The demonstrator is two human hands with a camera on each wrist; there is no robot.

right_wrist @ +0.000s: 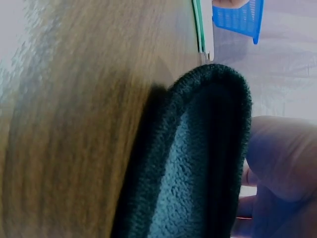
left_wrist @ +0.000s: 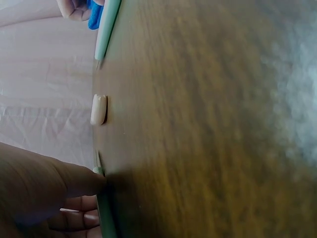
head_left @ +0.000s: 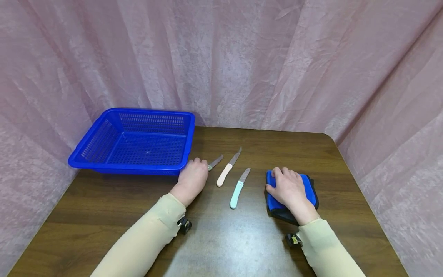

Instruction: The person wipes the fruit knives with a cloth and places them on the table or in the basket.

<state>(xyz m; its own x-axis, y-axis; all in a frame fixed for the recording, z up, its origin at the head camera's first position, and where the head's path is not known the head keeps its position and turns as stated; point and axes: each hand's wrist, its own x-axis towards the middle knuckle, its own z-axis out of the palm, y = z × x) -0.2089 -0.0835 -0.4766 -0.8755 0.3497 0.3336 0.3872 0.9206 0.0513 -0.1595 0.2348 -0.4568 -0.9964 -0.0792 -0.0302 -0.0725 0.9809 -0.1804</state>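
Observation:
Beside the basket, my left hand [head_left: 192, 179] pinches the green handle of a small knife [head_left: 215, 161] between thumb and fingers; its blade points away to the right. Most of that handle is hidden by the hand in the head view, while the left wrist view shows the thumb on the green handle [left_wrist: 105, 213]. To the right lie a knife with a cream handle [head_left: 225, 175] and one with a mint handle [head_left: 237, 195], blades away from me. My right hand [head_left: 288, 187] rests on top of a folded blue cloth [head_left: 310, 194] with a dark underside.
A blue plastic basket [head_left: 145, 167] with slotted walls stands at the back left, close to my left hand. Pink curtains [head_left: 242, 69] hang behind the brown wooden table [head_left: 221, 238] and along its sides.

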